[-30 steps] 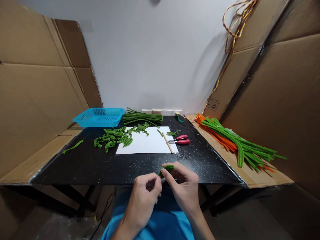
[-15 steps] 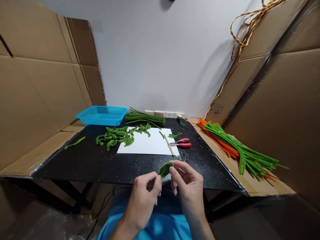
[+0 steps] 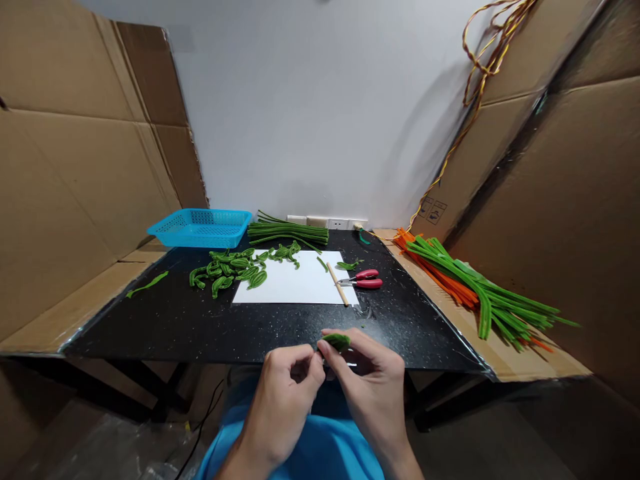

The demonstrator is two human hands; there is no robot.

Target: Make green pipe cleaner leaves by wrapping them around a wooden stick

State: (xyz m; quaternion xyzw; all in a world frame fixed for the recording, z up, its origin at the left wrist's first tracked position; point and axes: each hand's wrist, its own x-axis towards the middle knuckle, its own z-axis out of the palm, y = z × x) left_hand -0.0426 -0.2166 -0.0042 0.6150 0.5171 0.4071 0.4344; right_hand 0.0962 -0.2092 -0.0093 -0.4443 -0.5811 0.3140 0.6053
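A green pipe-cleaner leaf is held between my two hands over the table's front edge. My left hand pinches its near end between thumb and forefinger. My right hand grips the leaf from the right, thumb against its near part and partly covering it. Beyond my hands lies a white sheet of paper, with a thin wooden stick and red-handled pliers at its right side. A heap of similar green leaves spreads over the sheet's left edge.
A blue basket stands at the back left, beside a bundle of dark green stems. Bright green pipe cleaners and orange ones lie on cardboard at the right. Cardboard walls rise on both sides.
My right hand has shifted left along the leaf, its fingers now close to my left fingertips. More of the leaf is covered, and it tips toward the right.
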